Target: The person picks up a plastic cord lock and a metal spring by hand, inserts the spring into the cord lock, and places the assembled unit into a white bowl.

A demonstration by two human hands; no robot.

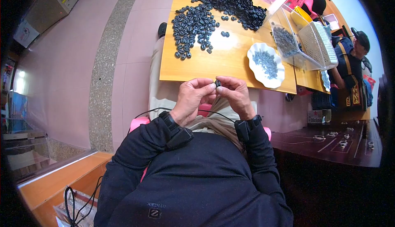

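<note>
Just off the front edge of the wooden table (230, 68), a small black oval piece (218, 83) sits between the fingertips of both hands. My left hand (191, 98) pinches toward it from one side, thumb and forefinger closed. From the other side, my right hand (236, 96) grips it between thumb and forefinger. Similar black oval pieces with two holes lie in a loose pile (193, 27) on the table, and a larger heap (236, 2) rises behind. To the right stands a white scalloped dish (277, 82) holding many small clear-grey bits.
A clear plastic bin (304, 58) with dark pieces stands at the right, beside a white perforated basket (319, 41) and a yellow container (301, 15). Another person (349, 58) sits beyond them. A thin black cable (152, 110) runs between my wrists across my lap.
</note>
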